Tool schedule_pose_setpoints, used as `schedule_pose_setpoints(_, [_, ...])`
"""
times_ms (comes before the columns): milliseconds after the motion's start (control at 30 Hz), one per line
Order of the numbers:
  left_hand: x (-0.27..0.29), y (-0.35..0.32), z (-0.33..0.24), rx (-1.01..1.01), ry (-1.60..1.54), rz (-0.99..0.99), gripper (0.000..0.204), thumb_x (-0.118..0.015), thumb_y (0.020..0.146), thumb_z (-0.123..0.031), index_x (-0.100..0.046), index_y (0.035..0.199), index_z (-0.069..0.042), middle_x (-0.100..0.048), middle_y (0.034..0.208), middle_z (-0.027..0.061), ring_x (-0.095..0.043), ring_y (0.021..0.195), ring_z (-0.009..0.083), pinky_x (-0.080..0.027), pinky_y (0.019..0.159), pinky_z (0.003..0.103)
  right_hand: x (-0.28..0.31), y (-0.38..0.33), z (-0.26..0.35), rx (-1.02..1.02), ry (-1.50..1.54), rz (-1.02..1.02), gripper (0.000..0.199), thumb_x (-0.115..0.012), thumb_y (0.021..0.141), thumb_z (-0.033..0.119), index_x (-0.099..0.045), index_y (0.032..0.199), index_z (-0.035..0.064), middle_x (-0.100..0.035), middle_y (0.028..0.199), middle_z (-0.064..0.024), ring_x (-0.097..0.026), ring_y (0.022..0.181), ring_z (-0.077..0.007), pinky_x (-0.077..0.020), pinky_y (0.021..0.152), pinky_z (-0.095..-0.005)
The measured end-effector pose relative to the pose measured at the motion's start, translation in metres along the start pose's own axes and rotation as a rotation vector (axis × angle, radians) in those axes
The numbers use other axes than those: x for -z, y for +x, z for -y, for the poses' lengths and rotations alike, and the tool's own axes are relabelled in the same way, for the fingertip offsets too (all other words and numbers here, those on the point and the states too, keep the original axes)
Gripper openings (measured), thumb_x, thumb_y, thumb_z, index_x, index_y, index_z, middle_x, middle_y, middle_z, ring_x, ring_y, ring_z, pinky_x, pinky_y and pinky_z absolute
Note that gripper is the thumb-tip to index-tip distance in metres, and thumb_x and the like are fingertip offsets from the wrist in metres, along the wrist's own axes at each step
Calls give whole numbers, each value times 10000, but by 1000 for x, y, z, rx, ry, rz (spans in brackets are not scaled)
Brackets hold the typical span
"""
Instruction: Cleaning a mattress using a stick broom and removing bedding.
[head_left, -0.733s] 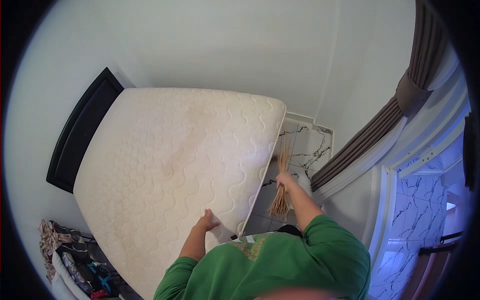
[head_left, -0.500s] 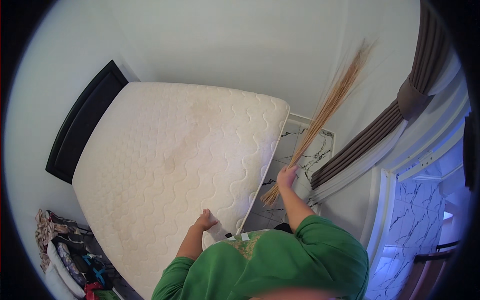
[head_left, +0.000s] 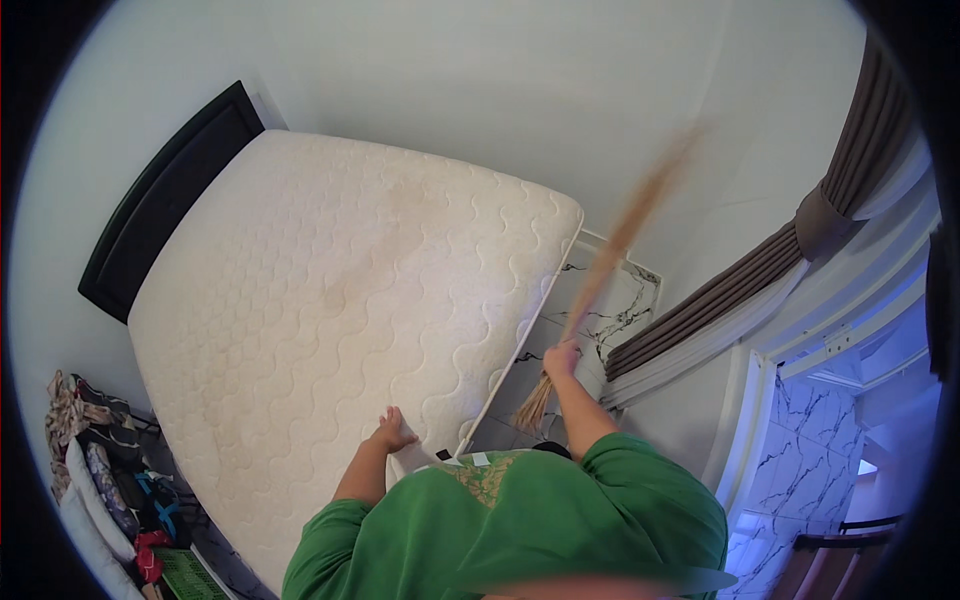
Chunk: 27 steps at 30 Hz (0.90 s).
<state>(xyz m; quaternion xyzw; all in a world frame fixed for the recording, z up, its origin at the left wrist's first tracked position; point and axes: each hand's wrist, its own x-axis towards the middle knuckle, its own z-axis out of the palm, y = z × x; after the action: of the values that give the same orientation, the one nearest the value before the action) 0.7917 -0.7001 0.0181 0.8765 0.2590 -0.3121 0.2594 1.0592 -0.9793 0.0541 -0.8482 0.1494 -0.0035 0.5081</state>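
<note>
A bare white quilted mattress (head_left: 340, 330) with faint stains fills the middle of the view. My left hand (head_left: 392, 430) rests flat on its near corner, fingers spread. My right hand (head_left: 563, 358) grips a bundle of thin straw-coloured broom sticks (head_left: 610, 265) near its lower end. The bundle points up and to the right, blurred by motion, above the mattress's right corner. Both arms wear green sleeves.
A black headboard (head_left: 160, 205) stands at the mattress's far left edge. White marble-patterned floor (head_left: 610, 300) lies right of the bed. Brown curtains (head_left: 760, 280) hang at the right beside a window frame. A pile of folded clothes (head_left: 100, 470) sits at lower left. White walls enclose the far side.
The broom bundle swung from hanging low beside the mattress corner up into the air, pointing toward the upper right. My left hand stayed on the mattress corner.
</note>
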Motion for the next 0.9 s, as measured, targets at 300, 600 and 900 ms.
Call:
schedule_pose_setpoints(300, [2, -4, 6, -28, 4, -29, 1013, -658, 615, -356, 37, 1272, -23, 26, 1330, 196, -48, 1203, 413, -161, 990, 395, 26, -8, 27, -48, 387, 259, 203, -453, 734, 22, -338, 902, 19, -456, 610, -116, -463, 394, -201, -433, 419, -370])
schedule_pose_setpoints(600, [-19, 0, 12, -27, -19, -84, 1027, -636, 603, -442, 43, 1289, -92, 109, 1317, 212, 31, 1216, 390, -130, 968, 475, 23, 6, -41, -451, 212, 783, 281, -437, 710, -4, -366, 976, -61, -518, 679, -185, -490, 408, -261, -428, 441, -447])
schedule_pose_setpoints(900, [-23, 3, 14, -71, -107, -37, 1065, -660, 580, -445, 57, 1287, -99, 118, 1316, 211, 60, 1212, 393, -94, 965, 498, 20, -59, -85, 217, -335, -65, 253, -472, 722, 39, -372, 938, -46, -546, 698, -181, -514, 438, -271, -448, 504, -420])
